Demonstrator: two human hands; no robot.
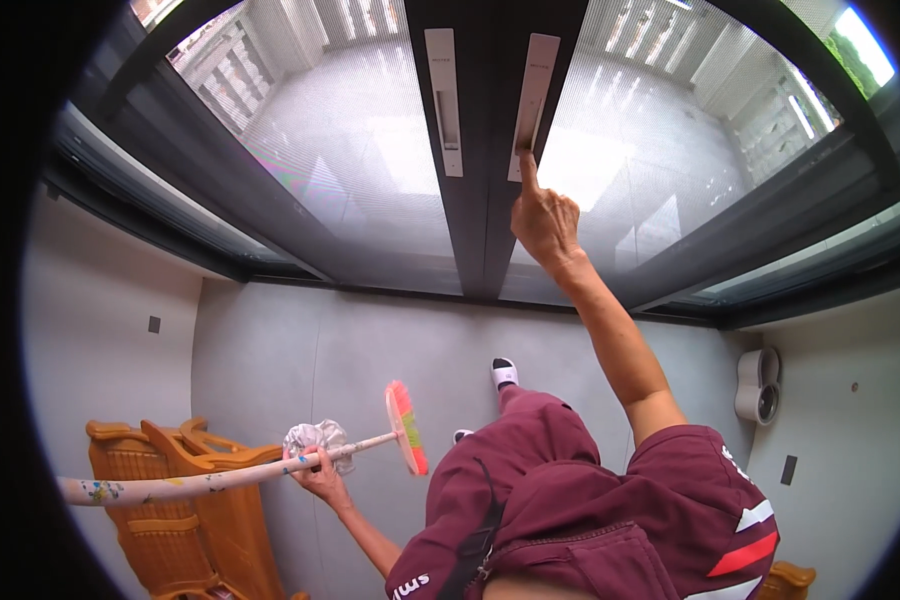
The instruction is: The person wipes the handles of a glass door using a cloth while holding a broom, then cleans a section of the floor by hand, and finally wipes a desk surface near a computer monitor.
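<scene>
My left hand (321, 474) is closed around the flower-patterned handle of a broom (262, 472). The broom's head (406, 427), with pink, yellow-green and orange bristles, is held above the floor. A crumpled whitish, shiny bag or cloth (326, 439) is bunched at the same hand, partly behind the handle. Ahead of me, my right hand (549, 221) points its index finger into the lower end of a recessed silver door pull (533, 105); the other fingers are curled. A matching pull (444, 105) sits on the dark-framed mesh door panel to the left.
Behind the mesh (345, 135) lies a tiled balcony with a balustrade. A carved wooden chair (187, 510) stands at the left on the grey floor (270, 360). A white double-bowl fixture (758, 386) is by the right wall. My slippered foot (504, 372) is near the door track.
</scene>
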